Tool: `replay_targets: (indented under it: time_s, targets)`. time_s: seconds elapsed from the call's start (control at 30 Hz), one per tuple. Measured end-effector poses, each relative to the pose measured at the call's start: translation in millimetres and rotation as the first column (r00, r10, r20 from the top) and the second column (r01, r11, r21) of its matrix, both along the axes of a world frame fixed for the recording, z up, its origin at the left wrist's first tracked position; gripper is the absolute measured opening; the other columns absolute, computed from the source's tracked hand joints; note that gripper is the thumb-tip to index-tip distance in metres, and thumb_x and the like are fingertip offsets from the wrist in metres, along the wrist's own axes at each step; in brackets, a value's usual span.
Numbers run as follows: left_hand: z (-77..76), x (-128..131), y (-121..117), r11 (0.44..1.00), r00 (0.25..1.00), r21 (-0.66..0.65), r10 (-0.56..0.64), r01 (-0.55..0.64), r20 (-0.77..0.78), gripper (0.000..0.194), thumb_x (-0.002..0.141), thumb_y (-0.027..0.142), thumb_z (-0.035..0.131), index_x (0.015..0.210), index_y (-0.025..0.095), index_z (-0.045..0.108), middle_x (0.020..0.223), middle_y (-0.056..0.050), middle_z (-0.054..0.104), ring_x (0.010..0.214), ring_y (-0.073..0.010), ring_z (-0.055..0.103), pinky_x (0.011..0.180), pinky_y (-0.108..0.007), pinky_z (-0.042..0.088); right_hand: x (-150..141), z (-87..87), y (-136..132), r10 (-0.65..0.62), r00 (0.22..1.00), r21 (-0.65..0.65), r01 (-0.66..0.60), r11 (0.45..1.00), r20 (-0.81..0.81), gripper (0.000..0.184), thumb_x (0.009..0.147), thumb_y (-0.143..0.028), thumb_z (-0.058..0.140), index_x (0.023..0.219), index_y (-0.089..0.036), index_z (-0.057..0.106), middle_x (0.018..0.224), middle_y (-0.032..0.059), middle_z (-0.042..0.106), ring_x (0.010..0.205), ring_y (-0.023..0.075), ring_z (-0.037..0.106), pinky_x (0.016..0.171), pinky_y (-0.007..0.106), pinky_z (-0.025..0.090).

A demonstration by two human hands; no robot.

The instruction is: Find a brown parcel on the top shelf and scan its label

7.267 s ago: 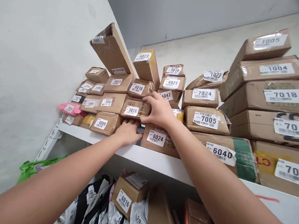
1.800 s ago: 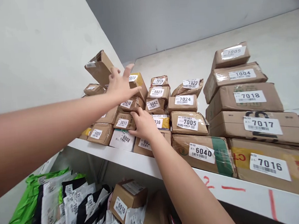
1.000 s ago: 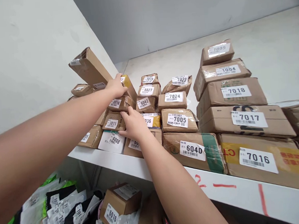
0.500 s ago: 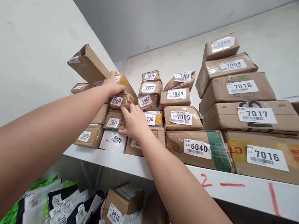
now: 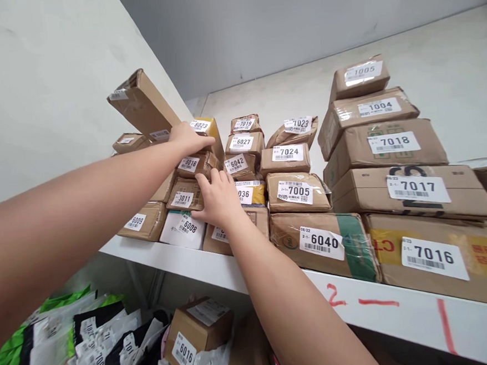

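My left hand (image 5: 191, 139) reaches up to the left part of the shelf, in front of the lower edge of a box with a yellow panel labelled 6023 (image 5: 209, 128). Its thumb is stretched out to the right; the other fingers are partly hidden. Just below it is a small brown box labelled 6018 (image 5: 203, 164). My right hand (image 5: 222, 200) has its fingers spread against the stacked cartons, beside a box labelled 3011 (image 5: 194, 187). Under that lies a white box labelled 6008 (image 5: 178, 238). A tall carton (image 5: 144, 103) leans at upper left.
More stacked cartons stand rightward, including one labelled 6040 (image 5: 284, 232) and one labelled 7016 (image 5: 389, 267). The white shelf edge (image 5: 216, 270) bears red marks. Below are bagged parcels (image 5: 89, 354) and a carton labelled 6016 (image 5: 208, 332). A wall (image 5: 64, 72) bounds the left.
My left hand has shifted slightly, and its fingers no longer cover the label 6023. My right hand stays nearly in place. The tall carton looks slightly farther left.
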State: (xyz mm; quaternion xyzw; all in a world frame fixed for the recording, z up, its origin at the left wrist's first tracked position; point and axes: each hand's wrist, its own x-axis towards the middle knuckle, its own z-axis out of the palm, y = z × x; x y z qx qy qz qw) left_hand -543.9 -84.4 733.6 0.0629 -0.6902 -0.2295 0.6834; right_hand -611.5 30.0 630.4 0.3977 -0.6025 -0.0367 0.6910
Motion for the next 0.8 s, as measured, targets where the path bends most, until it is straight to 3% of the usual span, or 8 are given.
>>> replay_targets:
  time_s: [0.23,0.37,0.53,0.7,0.8]
  targets:
    - [-7.1,-3,-1,1.0,0.998,-0.004,0.018,-0.019,-0.067,0.062,0.063,0.052,0.063,0.113,0.015,0.055,0.115,-0.017,0.06,0.11,-0.0321,0.054,0.088,-0.038,0.048,0,0.4,1,0.004,1.0,0.011,-0.004,1.0,0.01,0.071,0.061,-0.042,0.078,0.12,-0.014,0.051,0.107,0.015,0.053,0.099,0.0321,0.047,0.092,0.044,0.038]
    - [-9.8,-2,-6,0.999,0.989,0.039,0.016,-0.01,-0.15,0.072,0.064,0.053,0.062,0.122,0.014,0.049,0.125,-0.019,0.054,0.119,-0.0329,0.048,0.096,-0.039,0.044,0,0.2,1,0.016,1.0,0.004,-0.016,1.0,0.006,0.073,0.06,-0.041,0.079,0.12,-0.014,0.05,0.107,0.0148,0.053,0.098,0.0317,0.047,0.091,0.043,0.039]
    - [-6.9,3,-8,0.995,0.992,0.069,-0.058,0.066,-0.111,0.087,0.06,0.054,0.066,0.133,0.018,0.036,0.131,-0.016,0.051,0.117,-0.0325,0.05,0.093,-0.04,0.046,-3,0.9,1,0.019,1.0,-0.012,-0.019,1.0,0.0,0.07,0.059,-0.042,0.078,0.115,-0.013,0.049,0.106,0.014,0.053,0.096,0.0303,0.046,0.09,0.042,0.038]
    - [-2.7,13,-3,0.997,0.997,0.061,-0.035,0.039,-0.068,0.084,0.06,0.055,0.067,0.132,0.022,0.039,0.128,-0.013,0.054,0.118,-0.0331,0.049,0.092,-0.042,0.045,-4,-0.1,-1,0.032,0.999,-0.023,-0.032,0.999,-0.02,0.07,0.057,-0.041,0.079,0.113,-0.014,0.048,0.104,0.0133,0.053,0.094,0.0292,0.047,0.089,0.041,0.038]
    - [-3.2,21,3,0.999,0.997,0.029,-0.013,0.015,-0.081,0.086,0.064,0.064,0.06,0.137,0.024,0.035,0.131,-0.011,0.052,0.126,-0.0332,0.041,0.098,-0.045,0.038,-3,-2.7,-2,0.045,0.999,-0.037,-0.046,0.998,-0.024,0.07,0.055,-0.045,0.079,0.111,-0.014,0.049,0.102,0.0133,0.053,0.093,0.03,0.047,0.089,0.042,0.039]
